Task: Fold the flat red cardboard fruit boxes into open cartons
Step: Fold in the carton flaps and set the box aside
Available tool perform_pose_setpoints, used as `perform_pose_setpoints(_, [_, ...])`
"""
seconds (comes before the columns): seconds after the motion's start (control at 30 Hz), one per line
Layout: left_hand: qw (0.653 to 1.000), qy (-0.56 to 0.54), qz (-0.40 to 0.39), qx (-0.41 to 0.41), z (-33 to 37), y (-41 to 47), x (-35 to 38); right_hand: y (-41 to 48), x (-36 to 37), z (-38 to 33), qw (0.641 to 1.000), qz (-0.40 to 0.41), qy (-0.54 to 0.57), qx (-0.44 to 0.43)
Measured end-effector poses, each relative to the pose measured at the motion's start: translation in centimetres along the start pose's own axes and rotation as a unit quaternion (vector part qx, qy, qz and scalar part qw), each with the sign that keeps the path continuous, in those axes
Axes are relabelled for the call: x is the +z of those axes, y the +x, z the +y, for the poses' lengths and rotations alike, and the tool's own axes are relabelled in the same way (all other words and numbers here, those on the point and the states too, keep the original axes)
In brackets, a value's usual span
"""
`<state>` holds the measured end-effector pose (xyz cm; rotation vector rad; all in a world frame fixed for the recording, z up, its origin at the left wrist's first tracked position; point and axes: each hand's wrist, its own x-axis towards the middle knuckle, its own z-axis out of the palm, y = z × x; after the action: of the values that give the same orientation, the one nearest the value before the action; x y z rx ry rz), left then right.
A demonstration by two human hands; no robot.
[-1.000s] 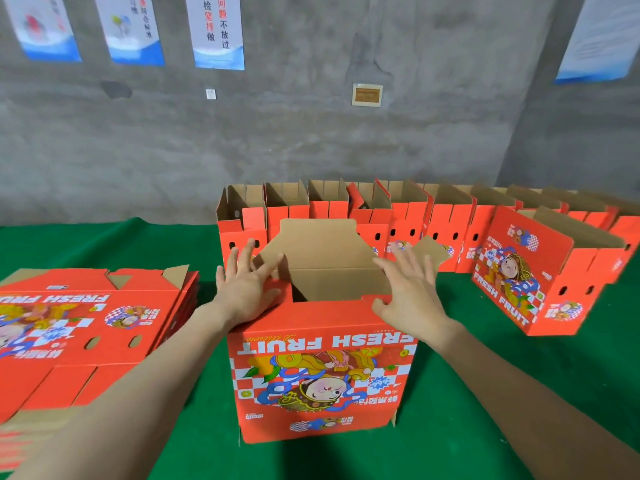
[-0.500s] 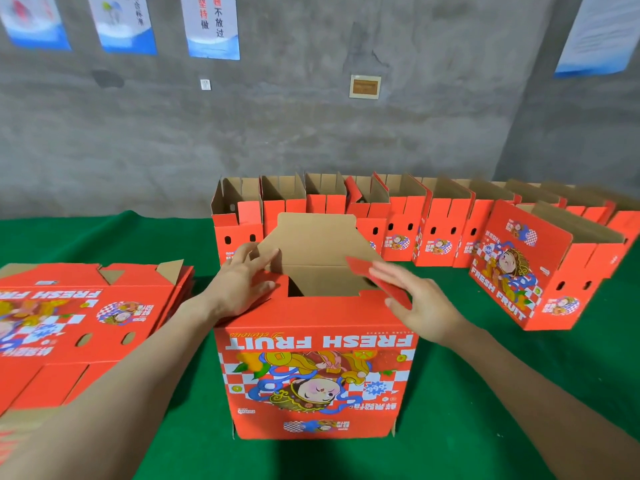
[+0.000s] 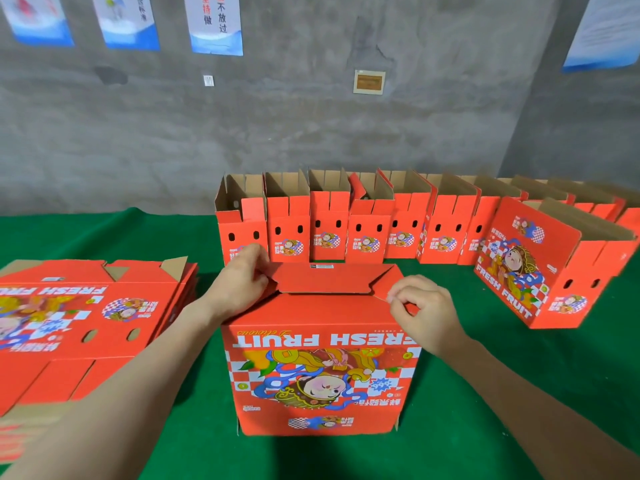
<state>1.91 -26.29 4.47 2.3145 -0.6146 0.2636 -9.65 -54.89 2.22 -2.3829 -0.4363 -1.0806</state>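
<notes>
Red box (image 3: 322, 362) stands print-inverted, just in front of the carton row (image 3: 329, 230). Left hand (image 3: 242, 282) grips its left flap corner and right hand (image 3: 420, 306) pinches the right corner. Recommend seating both tabs evenly, flaps flush.

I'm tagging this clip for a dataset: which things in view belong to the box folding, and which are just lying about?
Job: red fruit box, its flaps pinched by the left hand and right hand; stack of flat boxes; row of folded cartons.
Just there: wall posters; framed plaque; green table cover.
</notes>
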Motion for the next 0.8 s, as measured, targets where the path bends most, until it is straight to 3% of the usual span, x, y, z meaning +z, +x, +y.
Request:
perform_pose_setpoints(0.13, [1.0, 0.004, -0.018, -0.008, 0.4, -0.1, -0.1, 0.8, -0.8, 0.0, 0.996, -0.058, 0.048, 0.045])
perform_pose_setpoints(0.3, [0.995, 0.06, -0.058, -0.05, 0.8, 0.1, 0.1, 3.7, -1.1, -0.2, 0.976, -0.109, 0.056, 0.178])
perform_pose_setpoints(0.4, [0.993, 0.072, -0.069, -0.057, 1.0, 0.2, -0.2, 6.2, -0.3, -0.1, 0.945, -0.236, -0.003, 0.224])
perform_pose_setpoints(0.53, [0.988, 0.101, -0.1, -0.067, 1.0, 0.4, -0.1, 7.3, 1.6, 0.6, 0.889, -0.361, 0.006, 0.282])
perform_pose_setpoints(0.8, [0.962, 0.166, -0.166, -0.143, 1.2, 1.1, 0.8, 6.3, 2.5, 0.8, 0.903, -0.343, -0.056, 0.251])
